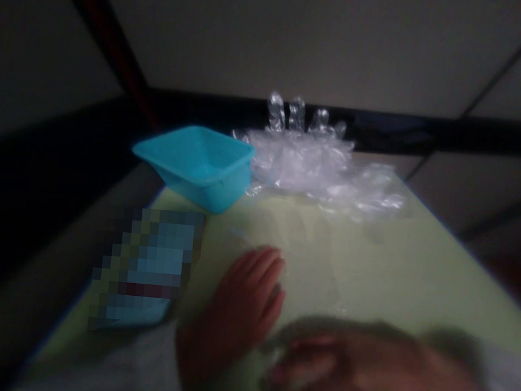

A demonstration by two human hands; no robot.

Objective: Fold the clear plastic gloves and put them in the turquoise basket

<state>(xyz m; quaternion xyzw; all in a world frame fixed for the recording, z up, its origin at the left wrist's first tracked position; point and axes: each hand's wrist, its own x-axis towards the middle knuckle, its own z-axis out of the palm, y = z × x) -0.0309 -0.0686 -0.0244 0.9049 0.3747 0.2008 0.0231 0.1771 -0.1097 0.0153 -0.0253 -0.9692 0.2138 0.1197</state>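
My left hand [252, 289] lies on the table with its fingers stretched out side by side and the thumb a little apart. Under or beside its fingertips a thin clear plastic glove [316, 255] is spread flat, hard to make out against the tabletop. My right hand [376, 376] is low in the picture, close to the left one and smeared by motion. Its fingers look bent, and a shiny bit of clear plastic shows at their tips; whether they grip it I cannot tell. Beyond both hands is a loose pile of clear plastic gloves [300, 162].
A turquoise plastic basket [224, 189] stands at the far left of the pale yellow-green table [385, 273], which has blue edges. A pixelated, bluish flat item [153, 271] lies at the table's left edge. Grey panels [301, 41] rise behind the table.
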